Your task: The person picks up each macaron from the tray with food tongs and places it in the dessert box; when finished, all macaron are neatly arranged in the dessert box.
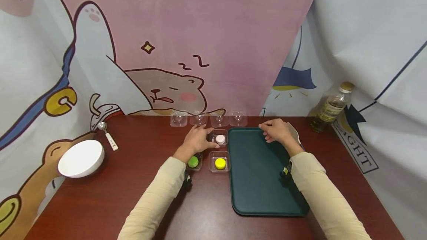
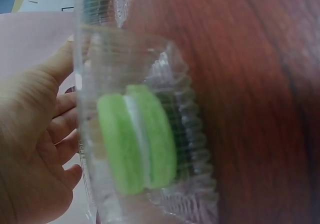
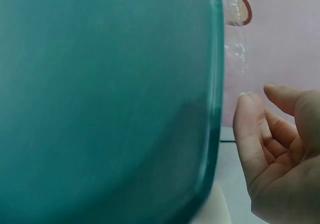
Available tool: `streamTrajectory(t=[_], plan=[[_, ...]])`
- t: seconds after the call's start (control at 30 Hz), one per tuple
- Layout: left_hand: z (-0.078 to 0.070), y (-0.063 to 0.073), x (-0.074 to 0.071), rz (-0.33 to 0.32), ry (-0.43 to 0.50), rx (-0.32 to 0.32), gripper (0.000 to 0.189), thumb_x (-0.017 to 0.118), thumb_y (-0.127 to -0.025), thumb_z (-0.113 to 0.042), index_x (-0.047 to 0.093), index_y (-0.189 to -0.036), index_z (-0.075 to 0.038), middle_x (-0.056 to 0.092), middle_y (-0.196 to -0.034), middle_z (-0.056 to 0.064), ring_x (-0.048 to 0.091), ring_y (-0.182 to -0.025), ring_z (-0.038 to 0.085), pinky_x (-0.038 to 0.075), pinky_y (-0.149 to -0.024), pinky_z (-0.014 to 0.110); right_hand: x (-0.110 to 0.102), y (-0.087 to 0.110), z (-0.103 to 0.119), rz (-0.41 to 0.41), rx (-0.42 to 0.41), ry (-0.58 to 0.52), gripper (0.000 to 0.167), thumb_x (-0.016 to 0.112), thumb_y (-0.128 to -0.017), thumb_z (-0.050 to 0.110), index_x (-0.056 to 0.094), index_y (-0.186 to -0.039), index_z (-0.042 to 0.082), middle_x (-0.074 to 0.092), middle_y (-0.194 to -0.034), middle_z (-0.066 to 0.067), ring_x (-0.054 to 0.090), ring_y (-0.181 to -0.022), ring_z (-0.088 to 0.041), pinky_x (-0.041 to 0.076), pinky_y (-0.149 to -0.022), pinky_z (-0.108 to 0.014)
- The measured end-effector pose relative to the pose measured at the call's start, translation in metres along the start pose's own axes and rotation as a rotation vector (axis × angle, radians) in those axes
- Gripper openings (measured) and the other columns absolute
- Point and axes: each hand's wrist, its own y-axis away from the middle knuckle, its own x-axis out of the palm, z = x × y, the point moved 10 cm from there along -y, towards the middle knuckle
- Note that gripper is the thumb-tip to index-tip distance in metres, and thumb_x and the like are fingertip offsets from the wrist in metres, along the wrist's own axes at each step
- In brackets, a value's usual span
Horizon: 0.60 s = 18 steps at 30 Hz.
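Note:
My left hand (image 1: 196, 140), thumb and fingers spread, is at the left side of a clear plastic box holding a pale pink macaron (image 1: 220, 139); whether it touches the box is unclear. By its wrist, a green macaron (image 1: 193, 162) with white filling sits in another clear box (image 2: 165, 59), partly covered by the arm. A yellow macaron (image 1: 220, 163) lies in a box nearer me. Over the far edge of a dark green tray (image 1: 263, 173) is my right hand (image 1: 276, 130), fingers loosely bent, thumb and forefinger apart, nothing between them.
Several clear plastic lids (image 1: 219, 119) line the table's back edge. An oil bottle (image 1: 331, 108) stands at the back right. To the left are a white bowl (image 1: 81, 158) and a scoop with a white handle (image 1: 111, 141). A pale object (image 1: 293, 132) is partly hidden behind the right hand.

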Motion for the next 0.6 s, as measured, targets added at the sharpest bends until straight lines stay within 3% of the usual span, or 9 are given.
streamTrajectory(t=[0.17,0.6], plan=[[-0.001,-0.001,0.0,0.003,-0.012,-0.008,0.082,0.078,-0.081,-0.059,0.054,-0.149,-0.02,0.062,-0.143,0.006,0.041,-0.149,0.024,0.02,-0.128,0.047,0.009,-0.015,0.003,-0.019,0.044,-0.045,0.038,0.061,-0.102,0.028,0.07,-0.121,-0.004,0.064,-0.073,-0.006,0.065,-0.055,-0.011,0.062,-0.059,-0.032],[-0.001,-0.001,0.0,-0.001,-0.012,-0.003,0.081,0.079,-0.081,-0.059,0.055,-0.148,-0.02,0.065,-0.141,0.006,0.041,-0.149,0.024,0.02,-0.128,0.047,0.035,-0.036,0.008,-0.018,0.141,-0.047,0.035,0.063,-0.1,0.028,0.072,-0.117,-0.002,0.063,-0.069,-0.005,0.064,-0.051,-0.012,0.062,-0.056,-0.033]])
